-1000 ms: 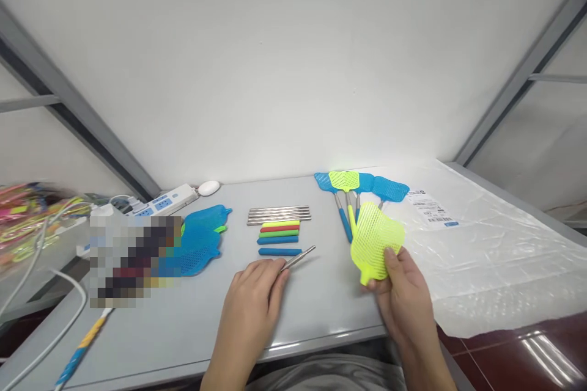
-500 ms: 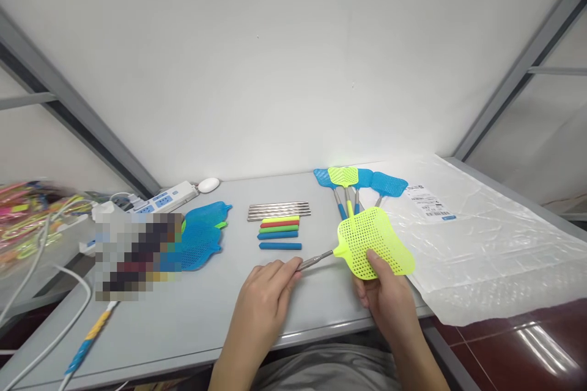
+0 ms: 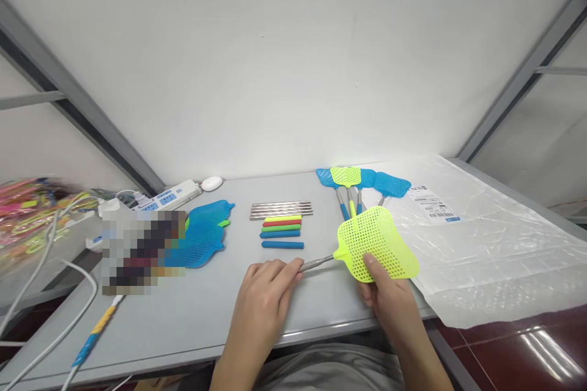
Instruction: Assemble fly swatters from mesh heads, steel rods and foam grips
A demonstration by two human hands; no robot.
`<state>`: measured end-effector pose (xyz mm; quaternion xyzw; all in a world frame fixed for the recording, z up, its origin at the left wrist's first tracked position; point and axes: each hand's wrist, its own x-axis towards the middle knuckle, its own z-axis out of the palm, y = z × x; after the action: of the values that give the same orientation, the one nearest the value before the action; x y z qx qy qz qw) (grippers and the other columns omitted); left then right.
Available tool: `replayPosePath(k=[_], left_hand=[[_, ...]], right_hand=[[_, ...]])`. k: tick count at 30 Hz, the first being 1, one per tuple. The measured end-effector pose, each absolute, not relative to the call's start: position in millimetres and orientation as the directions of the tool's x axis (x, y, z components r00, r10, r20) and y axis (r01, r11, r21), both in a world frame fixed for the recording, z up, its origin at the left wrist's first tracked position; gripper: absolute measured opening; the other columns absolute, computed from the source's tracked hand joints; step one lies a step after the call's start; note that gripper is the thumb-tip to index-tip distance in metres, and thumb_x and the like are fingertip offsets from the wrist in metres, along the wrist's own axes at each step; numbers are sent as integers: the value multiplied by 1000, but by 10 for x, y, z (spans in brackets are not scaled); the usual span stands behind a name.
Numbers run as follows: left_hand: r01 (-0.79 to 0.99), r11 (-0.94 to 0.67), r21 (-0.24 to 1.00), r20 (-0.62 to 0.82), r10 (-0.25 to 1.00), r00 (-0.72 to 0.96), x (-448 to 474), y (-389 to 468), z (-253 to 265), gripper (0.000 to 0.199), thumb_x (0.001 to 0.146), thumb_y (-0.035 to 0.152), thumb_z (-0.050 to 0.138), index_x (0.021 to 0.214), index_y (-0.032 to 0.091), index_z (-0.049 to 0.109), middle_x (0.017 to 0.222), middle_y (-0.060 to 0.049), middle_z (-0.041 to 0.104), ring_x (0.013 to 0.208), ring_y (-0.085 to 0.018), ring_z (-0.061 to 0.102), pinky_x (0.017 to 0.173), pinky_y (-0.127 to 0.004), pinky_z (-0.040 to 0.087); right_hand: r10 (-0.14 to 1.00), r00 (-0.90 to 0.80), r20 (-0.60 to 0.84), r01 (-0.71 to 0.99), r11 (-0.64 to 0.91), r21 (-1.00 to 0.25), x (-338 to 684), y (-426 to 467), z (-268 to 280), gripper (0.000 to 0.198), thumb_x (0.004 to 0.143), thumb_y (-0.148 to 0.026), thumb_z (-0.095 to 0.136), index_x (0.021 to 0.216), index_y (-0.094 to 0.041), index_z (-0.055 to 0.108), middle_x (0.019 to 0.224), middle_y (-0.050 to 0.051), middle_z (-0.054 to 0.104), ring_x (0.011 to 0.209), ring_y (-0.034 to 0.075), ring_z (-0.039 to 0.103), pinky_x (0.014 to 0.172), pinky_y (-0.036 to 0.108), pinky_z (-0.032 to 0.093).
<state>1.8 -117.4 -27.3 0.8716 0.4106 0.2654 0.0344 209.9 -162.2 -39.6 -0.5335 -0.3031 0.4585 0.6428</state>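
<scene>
My right hand [image 3: 384,290] pinches the perforated yellow-green fly swatter head [image 3: 378,243], thumb on top and fingers beneath. A metal rod [image 3: 320,261] joins the neck of that head on its left side. My left hand [image 3: 269,290] is closed around the rod's other end, which its fingers partly hide. Beyond my left hand lie several coloured handle grips [image 3: 281,234] in blue, green, red and yellow, side by side. Behind them is a row of silver metal rods [image 3: 281,210]. Blue swatter heads [image 3: 202,235] are piled to the left, partly covered by a pixelated patch.
Several whole fly swatters [image 3: 362,178], blue and yellow-green, lie at the back right. A white plastic mailing bag [image 3: 481,244] with a label covers the table's right side. At the left stand a power strip [image 3: 170,197], a white mouse [image 3: 211,183] and a white cable [image 3: 85,308].
Both hands keep the same grip on the rod and swatter head. The whole scene has shifted slightly to the right in view; nothing on the table has visibly moved.
</scene>
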Motion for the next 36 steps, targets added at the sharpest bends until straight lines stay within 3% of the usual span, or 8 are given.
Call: replayPosePath(k=[4,10,13,19,23,28,36], left_hand=[[713,-668,214,442,717,539,49,-1210,-180,21,100,21,43,111,23,61,84,-2,63,79,-16,58,78,-32,37],[767,-641,13,520,660,542,192,-1188,135,19,97,21,46,100,24,64,75,0,64,71,-16,55,77,-35,33],[751,-660,-22,530,629,569,267,-1134,220,19,97,20,46,100,24,63,77,1,65,72,-16,55,78,-35,32],[742,-669,48,504,657,560,275,-1160,188,19,97,19,45,104,24,61,84,-1,65,78,-18,56,82,-36,33],[738,-670,84,402,700,590,324,-1261,203,20,98,23,42,104,26,60,78,-1,62,72,-18,55,68,-32,34],[735,-670,107,242,734,634,426,-1247,301,19,99,27,38,94,27,57,71,1,59,58,-17,56,52,-29,28],[670,-704,236,94,703,705,406,-1069,565,26,98,29,40,77,25,54,63,1,63,57,-18,59,50,-28,26]], right_hand=[[940,336,-62,-214,12,-977,2100,-1635,-360,52,84,-56,60,50,-21,43,39,-5,37,38,9,32,39,24,26],[957,278,-84,-344,18,-939,2108,-1632,-358,56,86,-58,56,49,-23,34,37,-7,26,34,7,21,36,25,15],[950,299,-86,-371,33,-928,2117,-1641,-356,55,86,-60,56,51,-24,32,36,-8,25,34,7,18,36,26,12],[941,336,-38,-299,68,-952,2097,-1679,-340,51,88,-56,55,53,-24,37,37,-7,30,36,9,26,40,28,17],[959,281,21,-361,126,-924,2089,-1652,-364,50,89,-52,56,52,-23,38,41,-5,36,38,9,31,41,27,24],[963,271,1,-484,137,-864,2141,-1611,-367,49,90,-52,55,55,-22,39,46,-6,37,40,8,31,40,25,22],[960,267,80,-354,175,-919,2170,-1585,-347,49,91,-53,53,55,-22,39,46,-6,39,41,8,32,42,24,24]])
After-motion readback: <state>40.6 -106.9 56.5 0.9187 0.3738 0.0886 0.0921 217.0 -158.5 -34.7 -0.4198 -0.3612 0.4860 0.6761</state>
